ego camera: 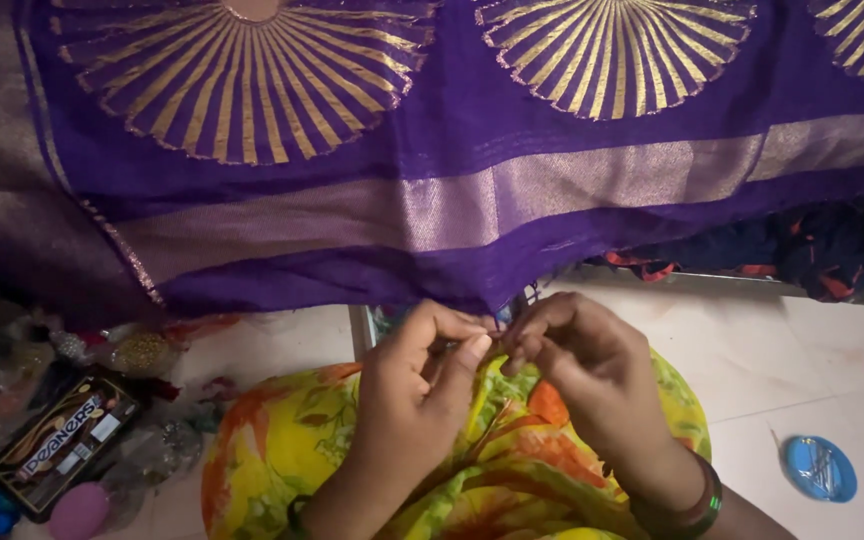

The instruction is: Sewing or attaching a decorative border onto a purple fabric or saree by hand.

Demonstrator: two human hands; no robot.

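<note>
A big purple cloth (512, 130) hangs across the top of the view. It has gold sun shapes on it and a wide shiny band near its bottom edge. The bottom edge hangs just above the person's two hands.

The left hand (417, 390) and the right hand (577, 350) are close together in the middle, right under the cloth's edge. The fingertips of both hands almost touch each other. The left hand has its thumb and first fingers pinched shut. The right hand has its fingers curled and pinched too. They seem to pinch thin threads at the cloth's edge, but the threads are too small to see well. A bangle (702, 505) sits on the right wrist.

Under the hands is the person's lap, covered in a yellow dress (282, 450) with orange and green flowers.

The person sits on a pale tiled floor (772, 370). On the floor to the right lies a small round blue box (820, 468). To the left lies a dark flat box (62, 445) with a pink ball (79, 512) just beside it. More small shiny things are piled near there, too blurry to tell apart. A heap of dark clothes (802, 250) lies behind, under the cloth on the right.
</note>
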